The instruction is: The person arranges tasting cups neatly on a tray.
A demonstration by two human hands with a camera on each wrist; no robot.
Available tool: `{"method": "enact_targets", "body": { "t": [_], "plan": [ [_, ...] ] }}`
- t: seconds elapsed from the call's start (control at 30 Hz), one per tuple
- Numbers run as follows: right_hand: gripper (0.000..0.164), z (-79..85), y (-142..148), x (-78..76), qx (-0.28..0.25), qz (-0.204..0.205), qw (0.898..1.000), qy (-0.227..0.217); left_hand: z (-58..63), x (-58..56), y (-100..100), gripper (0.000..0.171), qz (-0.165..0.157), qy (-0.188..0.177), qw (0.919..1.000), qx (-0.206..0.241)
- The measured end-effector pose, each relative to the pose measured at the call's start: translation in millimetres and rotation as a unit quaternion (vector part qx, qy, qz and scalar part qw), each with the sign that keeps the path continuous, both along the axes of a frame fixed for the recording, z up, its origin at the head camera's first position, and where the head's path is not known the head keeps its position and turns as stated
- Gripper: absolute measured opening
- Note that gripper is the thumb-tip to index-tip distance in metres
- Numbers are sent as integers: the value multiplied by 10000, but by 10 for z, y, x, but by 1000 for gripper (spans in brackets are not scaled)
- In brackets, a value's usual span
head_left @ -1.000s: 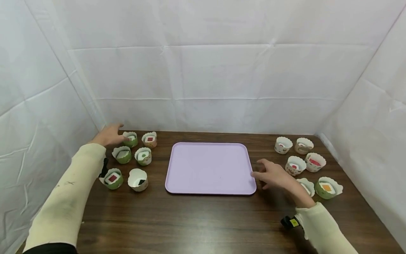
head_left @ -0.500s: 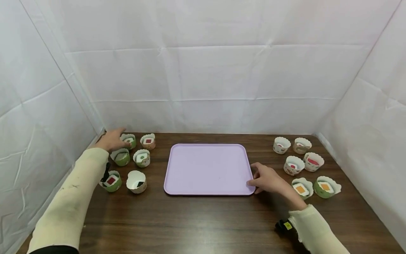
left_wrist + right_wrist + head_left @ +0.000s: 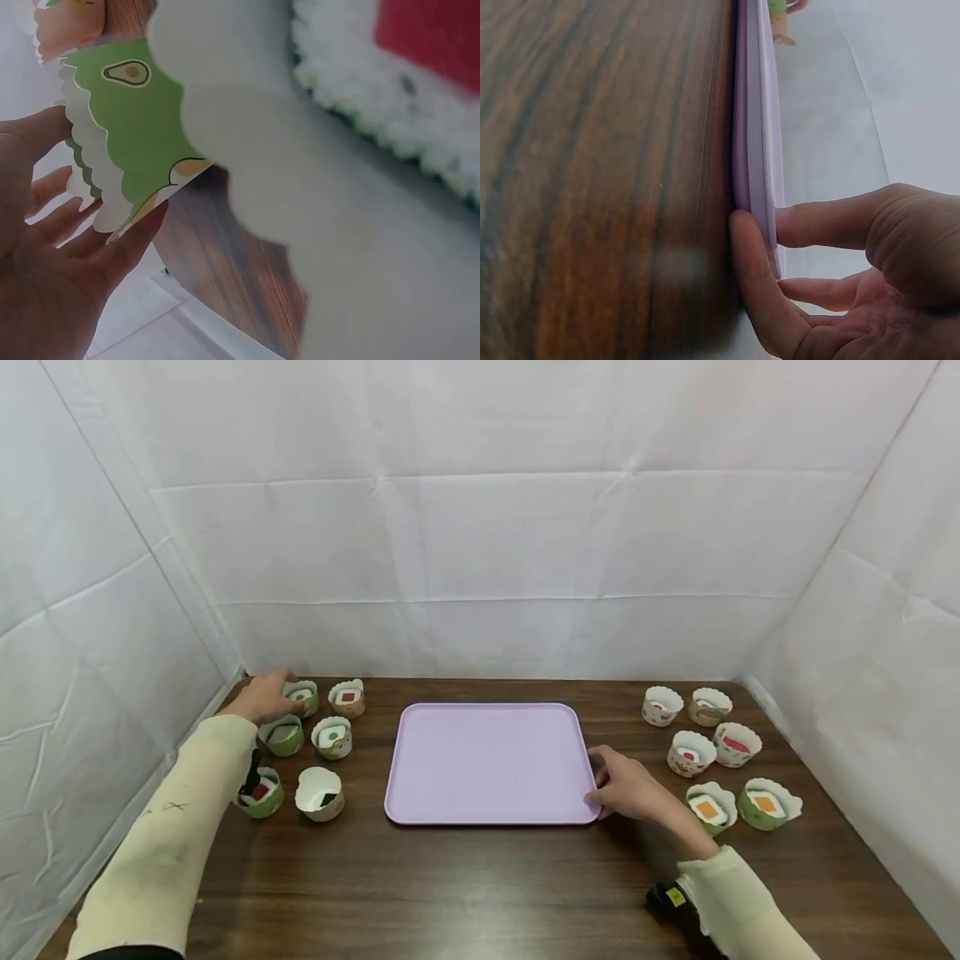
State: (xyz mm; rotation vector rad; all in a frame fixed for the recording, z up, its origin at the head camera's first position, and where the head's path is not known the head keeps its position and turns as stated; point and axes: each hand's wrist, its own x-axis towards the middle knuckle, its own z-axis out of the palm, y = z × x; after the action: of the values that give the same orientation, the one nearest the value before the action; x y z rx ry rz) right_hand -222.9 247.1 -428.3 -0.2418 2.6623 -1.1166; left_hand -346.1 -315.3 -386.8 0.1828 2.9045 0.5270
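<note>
My left hand (image 3: 262, 696) has its thumb and fingers around the back-left green paper baking cup (image 3: 306, 692). In the left wrist view, this cup (image 3: 139, 127) shows an avocado print and a scalloped white rim. A white piece with a green centre sits inside it. At the right end of the lilac tray (image 3: 487, 764), my right hand (image 3: 628, 787) pinches the rim. The right wrist view has the thumb (image 3: 817, 223) on the upper side of the tray edge and the index finger (image 3: 751, 247) low against its outer side, close over the wooden table.
Several more cups with sushi-like pieces stand at left, including a white cup (image 3: 320, 795) and a green cup (image 3: 261, 795) under the left wrist. Another group stands at right, with a green cup (image 3: 768, 804) nearest the front. White cloth walls (image 3: 480, 560) enclose the table (image 3: 465, 893).
My right hand has moved left onto the tray's edge and now pinches it. My left hand has come down and closed around the back-left green cup.
</note>
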Motion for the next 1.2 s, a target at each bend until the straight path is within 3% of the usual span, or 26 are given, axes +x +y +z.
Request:
{"method": "enact_targets", "body": {
  "t": [0.37,0.67,0.87,1.03,1.2],
  "plan": [
    [72,-4,-91,-12,45,47,10000,-24,-15,50,-76,65,112,40,9999,116],
    [73,8,-61,-31,89,33,9999,51,-6,-2,-109,65,102,466,9983,327],
    [73,1,-63,-27,100,31,9999,32,33,36,-98,69,284,849,9947,511],
    [73,24,-53,-24,156,63,9999,39,96,75,2,68,382,1234,9895,645],
    [73,30,-34,-30,166,73,9998,37,160,82,189,64,137,1569,9839,850]
  ]
}}
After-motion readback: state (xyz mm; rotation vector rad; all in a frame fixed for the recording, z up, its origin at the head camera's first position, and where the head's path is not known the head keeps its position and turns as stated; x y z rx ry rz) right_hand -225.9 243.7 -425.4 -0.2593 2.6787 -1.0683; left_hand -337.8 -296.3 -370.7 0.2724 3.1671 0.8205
